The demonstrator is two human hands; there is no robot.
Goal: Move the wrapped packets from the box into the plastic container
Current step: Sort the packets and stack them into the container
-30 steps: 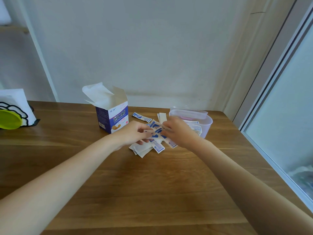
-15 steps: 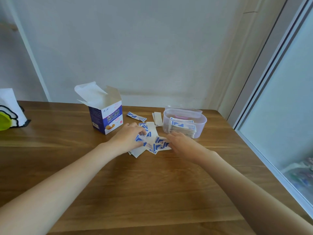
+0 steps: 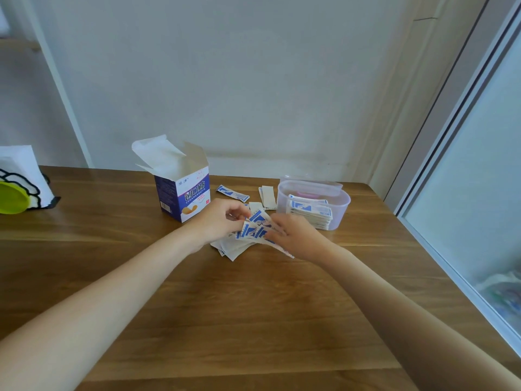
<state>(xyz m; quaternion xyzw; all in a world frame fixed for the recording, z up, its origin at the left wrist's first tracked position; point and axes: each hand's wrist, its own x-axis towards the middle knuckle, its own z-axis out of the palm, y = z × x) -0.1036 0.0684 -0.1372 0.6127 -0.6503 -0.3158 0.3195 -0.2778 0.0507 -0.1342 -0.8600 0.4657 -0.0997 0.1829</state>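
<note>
The box (image 3: 184, 193) stands upright on the wooden surface (image 3: 253, 306), purple and white with printed lettering, its top flaps open and white paper sticking out of the mouth. To its right lies a loose pile of wrapped packets (image 3: 251, 235), flat white strips with blue printing, fanned and overlapping. One single packet (image 3: 233, 193) lies apart behind the pile, and a pale pair of packets (image 3: 267, 196) lies blank side up just beside the plastic container (image 3: 339, 210). That container is a translucent oval tub, open at the top, standing right of the pile. Inside it a neat stack of packets (image 3: 310, 214) leans against the near wall.
</note>
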